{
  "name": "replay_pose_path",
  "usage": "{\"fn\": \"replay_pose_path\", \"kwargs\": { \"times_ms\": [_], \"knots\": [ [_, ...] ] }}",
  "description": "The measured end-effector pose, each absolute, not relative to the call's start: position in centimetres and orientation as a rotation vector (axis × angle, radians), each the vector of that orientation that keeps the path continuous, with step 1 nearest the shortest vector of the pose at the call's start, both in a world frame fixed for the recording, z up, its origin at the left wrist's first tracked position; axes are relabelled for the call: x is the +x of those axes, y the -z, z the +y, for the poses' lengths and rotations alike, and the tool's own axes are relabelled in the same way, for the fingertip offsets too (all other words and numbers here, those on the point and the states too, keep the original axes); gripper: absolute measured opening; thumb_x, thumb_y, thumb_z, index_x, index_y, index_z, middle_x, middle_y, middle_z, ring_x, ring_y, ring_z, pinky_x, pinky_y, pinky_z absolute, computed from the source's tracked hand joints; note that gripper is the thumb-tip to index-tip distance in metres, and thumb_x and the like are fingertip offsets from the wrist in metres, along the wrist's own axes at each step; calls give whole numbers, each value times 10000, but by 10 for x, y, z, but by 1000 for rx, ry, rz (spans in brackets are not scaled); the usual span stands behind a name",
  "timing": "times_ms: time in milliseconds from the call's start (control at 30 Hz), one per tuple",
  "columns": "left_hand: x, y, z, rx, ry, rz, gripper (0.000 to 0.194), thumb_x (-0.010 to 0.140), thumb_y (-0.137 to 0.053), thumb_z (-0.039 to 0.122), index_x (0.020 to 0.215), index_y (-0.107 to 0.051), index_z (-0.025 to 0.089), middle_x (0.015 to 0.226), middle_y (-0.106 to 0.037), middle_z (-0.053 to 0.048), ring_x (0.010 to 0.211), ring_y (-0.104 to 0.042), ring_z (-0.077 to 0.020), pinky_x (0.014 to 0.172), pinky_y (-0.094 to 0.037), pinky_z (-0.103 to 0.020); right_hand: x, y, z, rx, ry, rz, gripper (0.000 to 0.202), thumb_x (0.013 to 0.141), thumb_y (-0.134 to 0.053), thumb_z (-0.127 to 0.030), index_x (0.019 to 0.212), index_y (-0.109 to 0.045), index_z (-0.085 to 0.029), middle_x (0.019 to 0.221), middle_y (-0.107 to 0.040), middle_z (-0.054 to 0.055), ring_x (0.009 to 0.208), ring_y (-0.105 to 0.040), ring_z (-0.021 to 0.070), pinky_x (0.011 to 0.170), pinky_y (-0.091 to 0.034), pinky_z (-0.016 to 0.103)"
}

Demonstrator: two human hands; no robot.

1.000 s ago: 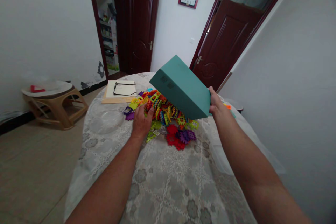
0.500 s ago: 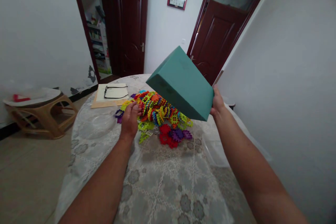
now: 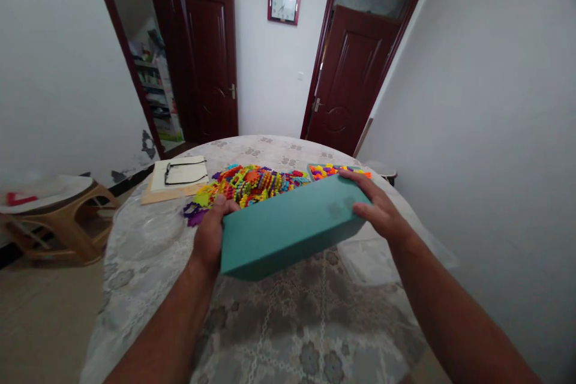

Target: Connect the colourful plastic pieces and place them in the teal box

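Note:
Between my two hands a teal box (image 3: 294, 225) is held tilted above the table, its right end higher than its left. My left hand (image 3: 211, 231) grips the left end, with part of the fingers behind it. At the right end my right hand (image 3: 375, 204) is wrapped over the top edge, thumb on the near face. Behind the box lies a heap of colourful plastic interlocking pieces (image 3: 252, 183), partly hidden by it. The inside of the box cannot be seen.
A tray of colourful pieces (image 3: 333, 171) stands behind my right hand. Black-framed glasses (image 3: 184, 173) rest on papers (image 3: 159, 192) at the left. Clear plastic (image 3: 155, 231) lies near the left edge, more plastic (image 3: 369, 261) at the right. A stool (image 3: 63, 216) stands left of the table.
The box has come down and nearer to me, turning from steeply tilted to nearly level. My left hand has moved from beside the pieces onto its left end. The tray behind has come into view.

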State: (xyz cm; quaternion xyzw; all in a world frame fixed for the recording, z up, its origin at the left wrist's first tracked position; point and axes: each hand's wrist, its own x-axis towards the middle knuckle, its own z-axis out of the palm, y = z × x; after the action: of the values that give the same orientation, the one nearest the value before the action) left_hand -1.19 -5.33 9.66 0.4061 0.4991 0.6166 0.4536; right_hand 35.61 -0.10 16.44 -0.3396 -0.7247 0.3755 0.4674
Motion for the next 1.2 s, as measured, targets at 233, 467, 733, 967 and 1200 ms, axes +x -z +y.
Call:
{"fn": "replay_pose_path", "kwargs": {
  "times_ms": [233,467,733,967,1200],
  "knots": [
    [-19,-117,-107,1959,-1689,1278,561,935,-489,729,626,-632,284,669,-618,-98,711,-638,-306,671,-571,-477,348,-165,-57,-822,-91,-2458,609,914,-772,-324,1494,-588,-359,1556,-572,105,1496,-459,370,1271,-333,614],
    [39,-159,-150,2890,-1621,740,362,1076,-479,455,834,-622,228,667,-586,-28,689,-606,-219,774,-562,-439,333,-165,-114,-899,-10,-2653,101,1052,-568,-193,1062,-666,-214,973,-726,57,936,-669,210,1090,-468,459],
    [62,-114,-93,2854,-1718,936,271,926,-698,216,1192,-643,223,1185,-694,-129,1143,-638,-303,1035,-540,-540,443,-175,-43,-1217,418,-2571,200,1062,-529,-276,969,-682,-187,893,-724,90,870,-655,246,856,-453,369],
    [46,-57,-57,2824,-1468,1188,141,945,-661,136,1060,-681,216,1075,-731,-88,1095,-641,-267,1025,-532,-472,567,-146,31,-1580,596,-2521,249,977,-536,-297,1033,-751,-185,1001,-784,135,926,-706,305,901,-488,420],
    [30,-32,-48,2804,-1370,1260,155,974,-621,146,1095,-694,208,1090,-738,-90,1084,-639,-263,1029,-521,-466,613,-107,58,-1727,453,-2494,274,946,-572,-318,1086,-775,-198,1126,-799,143,1025,-742,314,944,-537,419]
  ]
}}
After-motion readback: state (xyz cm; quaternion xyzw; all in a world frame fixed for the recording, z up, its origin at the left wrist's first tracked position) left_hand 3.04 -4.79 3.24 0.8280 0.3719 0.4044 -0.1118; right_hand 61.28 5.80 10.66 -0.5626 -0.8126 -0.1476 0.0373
